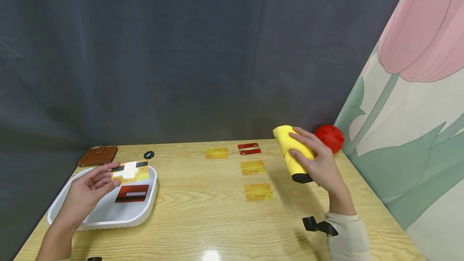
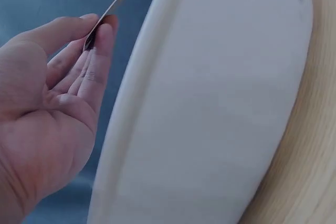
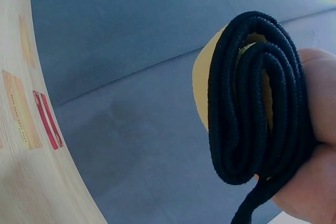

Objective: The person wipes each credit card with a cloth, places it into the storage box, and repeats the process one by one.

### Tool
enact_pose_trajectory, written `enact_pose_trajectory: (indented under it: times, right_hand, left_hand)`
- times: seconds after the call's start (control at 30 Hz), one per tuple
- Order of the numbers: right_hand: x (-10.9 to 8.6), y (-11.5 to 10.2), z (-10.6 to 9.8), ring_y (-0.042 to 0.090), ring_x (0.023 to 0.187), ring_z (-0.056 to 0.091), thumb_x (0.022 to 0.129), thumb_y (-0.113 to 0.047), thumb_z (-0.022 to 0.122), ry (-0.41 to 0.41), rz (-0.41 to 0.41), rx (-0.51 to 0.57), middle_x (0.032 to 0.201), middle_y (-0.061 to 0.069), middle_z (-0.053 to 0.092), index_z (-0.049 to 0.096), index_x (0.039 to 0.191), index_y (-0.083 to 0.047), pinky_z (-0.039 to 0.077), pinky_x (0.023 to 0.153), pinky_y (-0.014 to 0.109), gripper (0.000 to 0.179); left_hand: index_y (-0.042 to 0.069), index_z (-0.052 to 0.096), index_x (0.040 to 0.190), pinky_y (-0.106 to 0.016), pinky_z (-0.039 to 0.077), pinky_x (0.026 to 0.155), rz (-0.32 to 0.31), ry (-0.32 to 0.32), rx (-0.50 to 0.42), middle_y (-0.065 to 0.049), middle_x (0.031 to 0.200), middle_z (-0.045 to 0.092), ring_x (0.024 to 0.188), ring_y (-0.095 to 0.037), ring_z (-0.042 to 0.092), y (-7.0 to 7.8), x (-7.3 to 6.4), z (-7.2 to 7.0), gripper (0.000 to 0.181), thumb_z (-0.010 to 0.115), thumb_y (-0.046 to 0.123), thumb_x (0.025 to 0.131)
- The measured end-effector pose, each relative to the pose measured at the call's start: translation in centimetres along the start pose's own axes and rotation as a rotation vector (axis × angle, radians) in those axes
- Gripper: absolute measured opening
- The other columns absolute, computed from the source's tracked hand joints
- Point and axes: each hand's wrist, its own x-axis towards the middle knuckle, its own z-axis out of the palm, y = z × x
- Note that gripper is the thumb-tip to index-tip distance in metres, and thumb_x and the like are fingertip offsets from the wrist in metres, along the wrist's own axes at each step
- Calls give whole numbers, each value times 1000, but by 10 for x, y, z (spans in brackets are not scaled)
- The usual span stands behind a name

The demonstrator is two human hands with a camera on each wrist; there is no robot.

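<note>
My left hand [image 1: 90, 186] pinches a yellow bank card [image 1: 129, 172] by one edge, its black stripe and white panel showing, above a white plastic tray [image 1: 152, 202]. A red card [image 1: 132, 193] with a dark stripe lies in the tray. In the left wrist view the pinched card [image 2: 118, 2] appears nearly edge-on between thumb and fingers. On the other side, my right hand [image 1: 319, 160] grips a rolled yellow cloth [image 1: 293, 148] raised over the table. The cloth's black-edged rolled end [image 3: 257, 103] fills much of the right wrist view.
Three yellow cards [image 1: 258, 192] and a red card [image 1: 249, 148] lie on the wooden table [image 1: 195, 220]. A brown wallet [image 1: 98, 156] and a black chip [image 1: 148, 155] lie behind the tray. A red round object [image 1: 330, 137] stands at the back right, by the flowered wall.
</note>
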Motion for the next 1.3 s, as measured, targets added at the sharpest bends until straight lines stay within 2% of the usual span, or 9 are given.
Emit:
enact_pose_trajectory:
  times: [0.1, 0.23, 0.33, 0.4, 0.67, 0.93, 1.3]
  right_hand:
    - [0, 0, -1, -3, 126, 52, 93, -6, 77, -6, 11, 5, 153, 2, 55, 68, 137, -18, 49, 87, 7, 47]
    - [0, -1, -1, -1, 123, 53, 93, -7, 76, -23, 15, 5, 154, 2, 54, 68, 137, -18, 50, 84, 9, 46]
    - [0, -2, -1, 0, 121, 54, 94, -8, 76, -31, 15, 5, 154, 2, 54, 68, 138, -18, 50, 82, 10, 46]
    - [0, -2, -2, -1, 121, 54, 94, -8, 76, -30, 18, 1, 154, 3, 55, 68, 138, -18, 50, 83, 10, 46]
    - [-2, -1, -6, 3, 119, 56, 95, -11, 76, -13, 49, -2, 154, 0, 54, 68, 138, -20, 51, 81, 9, 45]
    - [-1, -3, -8, 2, 117, 56, 94, -9, 76, -7, 50, 0, 153, 2, 54, 67, 138, -18, 50, 83, 9, 46]
    - [-2, -1, -9, 4, 117, 56, 94, -10, 76, 3, 48, -9, 153, 1, 55, 68, 137, -20, 50, 82, 8, 45]
  left_hand:
    - [2, 60, 140, -11, 59, 78, -6, -58, 25, 14, 103, 74, 91, 3, 71, -3, 0, -6, 51, 73, -4, 92]
    - [3, 56, 144, -15, 60, 80, -38, -137, 130, 16, 104, 73, 94, 3, 72, -5, -1, -12, 50, 71, 3, 96]
    - [3, 53, 147, -18, 61, 81, -54, -172, 184, 19, 107, 72, 97, 3, 72, -6, 0, -14, 51, 70, 9, 99]
    - [2, 50, 149, -19, 61, 81, -62, -188, 179, 19, 108, 73, 98, 2, 73, -7, 1, -15, 54, 69, 10, 99]
    - [3, 48, 150, -17, 60, 81, -98, -216, 129, 18, 106, 74, 94, -2, 74, -17, 4, -15, 54, 68, 8, 100]
    - [4, 48, 151, -19, 62, 82, -115, -224, 120, 18, 107, 73, 94, -3, 74, -17, 4, -17, 53, 66, 8, 101]
    - [-5, 43, 151, -24, 63, 83, -145, -253, 154, 19, 108, 72, 98, 2, 71, -18, 5, -16, 56, 65, 13, 103]
